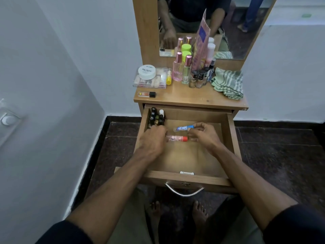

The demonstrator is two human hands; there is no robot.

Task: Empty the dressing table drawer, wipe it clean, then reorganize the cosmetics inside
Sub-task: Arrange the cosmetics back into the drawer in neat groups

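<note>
Seen from a head-worn camera looking down, the person's right hand [202,133] pinches the cap end of a small clear tube with a blue cap [183,128], fingers curled around it, low over the back half of the open wooden drawer [186,175]. The left hand [154,138] reaches in beside it, fingers bent down at the tail of a second small tube, pink with a red cap [176,138], which lies flat on the drawer floor; whether the left fingers actually grip it cannot be told. The two tubes lie roughly parallel, the blue one just behind the red one. In the drawer's back left corner stands a tight cluster of dark nail polish bottles [156,118], touching the left hand's knuckles. This looks like the restocking stage, and laying each tube snug against that cluster, caps facing one way, would keep the row tidy. On the wooden tabletop [193,95] above wait perfume bottles [182,69], a clear plastic box [149,78], and a green striped cloth [227,82].
</note>
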